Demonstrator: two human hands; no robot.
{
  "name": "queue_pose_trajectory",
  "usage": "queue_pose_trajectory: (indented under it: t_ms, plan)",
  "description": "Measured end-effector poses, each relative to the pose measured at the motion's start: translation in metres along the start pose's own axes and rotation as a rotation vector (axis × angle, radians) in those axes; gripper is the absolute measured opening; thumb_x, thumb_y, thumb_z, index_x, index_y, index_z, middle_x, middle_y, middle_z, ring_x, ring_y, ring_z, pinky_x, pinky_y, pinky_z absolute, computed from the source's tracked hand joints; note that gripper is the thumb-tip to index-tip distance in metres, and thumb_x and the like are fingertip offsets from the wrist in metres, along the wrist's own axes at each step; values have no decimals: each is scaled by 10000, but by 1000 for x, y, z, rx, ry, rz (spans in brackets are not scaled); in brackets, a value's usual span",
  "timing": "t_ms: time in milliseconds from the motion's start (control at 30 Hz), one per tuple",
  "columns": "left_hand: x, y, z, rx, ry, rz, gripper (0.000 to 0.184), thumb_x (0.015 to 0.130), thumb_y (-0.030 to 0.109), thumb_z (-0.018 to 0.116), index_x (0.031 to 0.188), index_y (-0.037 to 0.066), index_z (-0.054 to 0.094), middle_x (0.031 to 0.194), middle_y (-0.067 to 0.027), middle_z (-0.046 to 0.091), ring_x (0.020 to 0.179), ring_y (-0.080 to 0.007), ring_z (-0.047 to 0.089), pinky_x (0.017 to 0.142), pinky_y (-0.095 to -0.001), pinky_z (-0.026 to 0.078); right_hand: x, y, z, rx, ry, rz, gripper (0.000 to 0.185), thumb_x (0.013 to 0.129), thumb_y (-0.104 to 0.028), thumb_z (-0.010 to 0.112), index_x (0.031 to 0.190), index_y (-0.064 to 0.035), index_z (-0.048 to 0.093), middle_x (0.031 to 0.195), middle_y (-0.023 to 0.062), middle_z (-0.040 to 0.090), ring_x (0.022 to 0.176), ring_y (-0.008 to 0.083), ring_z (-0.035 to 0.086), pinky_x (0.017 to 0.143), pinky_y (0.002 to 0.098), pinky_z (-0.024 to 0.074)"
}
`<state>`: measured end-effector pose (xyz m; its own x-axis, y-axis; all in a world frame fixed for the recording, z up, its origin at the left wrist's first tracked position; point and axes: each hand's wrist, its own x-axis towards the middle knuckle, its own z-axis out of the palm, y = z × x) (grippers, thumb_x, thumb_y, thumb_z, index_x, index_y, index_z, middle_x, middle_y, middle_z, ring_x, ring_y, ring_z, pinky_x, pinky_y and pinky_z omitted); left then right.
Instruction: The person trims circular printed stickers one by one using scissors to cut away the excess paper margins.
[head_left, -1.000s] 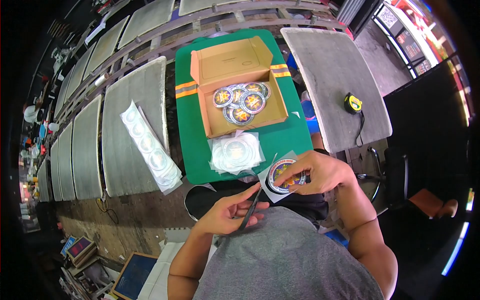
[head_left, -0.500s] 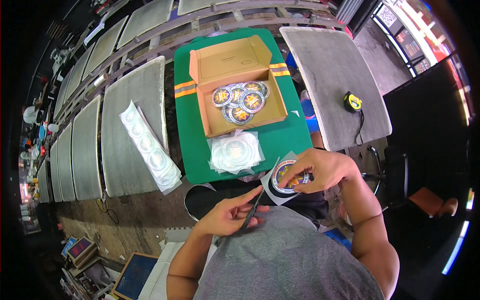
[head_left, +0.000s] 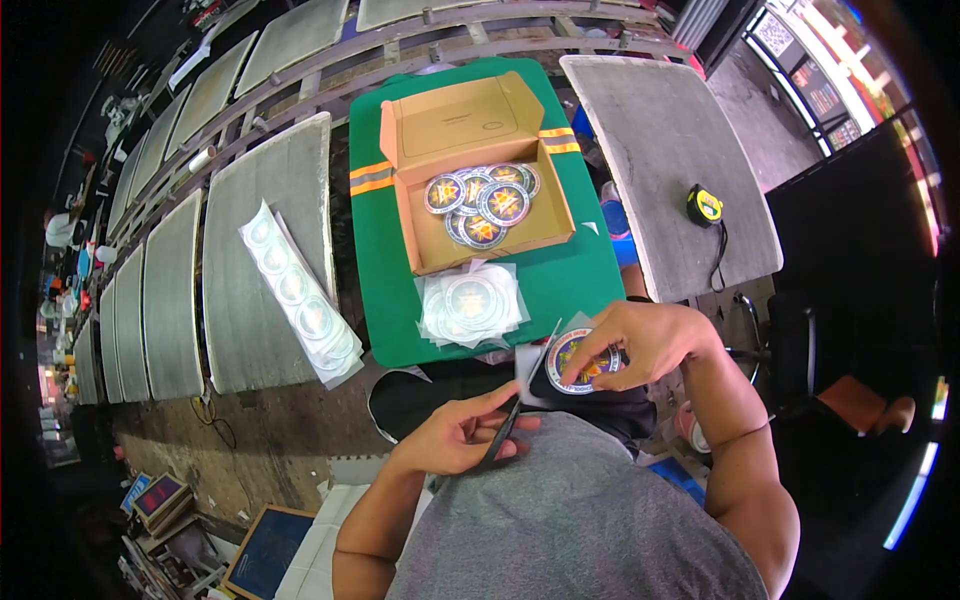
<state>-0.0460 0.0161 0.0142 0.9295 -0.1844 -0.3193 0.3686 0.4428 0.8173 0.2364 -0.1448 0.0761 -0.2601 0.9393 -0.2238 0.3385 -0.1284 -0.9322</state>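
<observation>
Head view, and the left hand [head_left: 455, 435] has its fingers curled around the black handle of the scissors [head_left: 503, 430], while the right hand [head_left: 650, 345] pinches a round sticker [head_left: 566, 355] over the lap, just off the near edge of the green surface [head_left: 390, 230]. The blade runs along the sticker's left side, with a flap [head_left: 528, 365] of pale backing standing out beyond it; how wide the blades gape, I can't tell. On the count, several trimmed rounds [head_left: 503, 203] lie overlapping in the open box [head_left: 460, 125]; this one looks part-trimmed, backing showing at its far edge. Plenty left, by my reading: a pile of sheets [head_left: 473, 303] with their backing on sits near the box, and a strip [head_left: 292, 285] of more rounds lies on the left grey surface [head_left: 230, 230]. And against half a second ago? The blade has gone from the backing's left margin to right by the round rim, and that flap now stands apart; box, pile and strip haven't changed.
</observation>
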Motion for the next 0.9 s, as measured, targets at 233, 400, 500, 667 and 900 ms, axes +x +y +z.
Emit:
queue_pose_trajectory:
  t_ms: [233, 400, 500, 667, 900]
  plan:
    - [0, 6, -2, 16, 12, 1, 835, 903, -112, 635, 1597, 183, 277, 1330, -171, 634, 1077, -121, 647, 929, -237, 501, 2, -5, 0, -7, -68, 27, 277, 832, -85, 707, 1105, -55, 743, 1081, 119, 744, 977, 235, 697, 845, 339, 547]
    - [-1, 12, -4, 88, 14, -16, 827, 890, -101, 659, 1588, 155, 297, 1323, -170, 637, 1129, -130, 630, 952, -252, 507, 2, -3, 0, 8, -52, 36, 269, 836, -80, 705, 1100, -49, 742, 1082, 119, 744, 977, 232, 696, 840, 333, 547]
    - [0, 12, -2, 126, 8, 30, 823, 876, -80, 688, 1579, 128, 315, 1332, -165, 632, 1168, -147, 620, 969, -269, 513, 1, -2, 0, 11, -19, 22, 268, 833, -77, 706, 1096, -49, 744, 1074, 121, 745, 963, 233, 697, 829, 330, 547]
    - [4, 9, -2, 271, 34, 102, 813, 866, -37, 722, 1566, 108, 336, 1376, -126, 613, 1213, -178, 615, 965, -292, 532, 2, 2, 3, -9, -4, -14, 260, 834, -73, 704, 1090, -53, 746, 1051, 119, 747, 934, 238, 698, 810, 331, 546]
    - [7, 8, -2, 280, 36, 56, 836, 848, -171, 630, 1571, 118, 324, 1414, -166, 564, 1244, -240, 601, 1009, -350, 531, 4, 5, 6, -9, -14, -63, 251, 843, -67, 691, 1089, -57, 742, 1022, 110, 748, 899, 237, 692, 774, 334, 541]
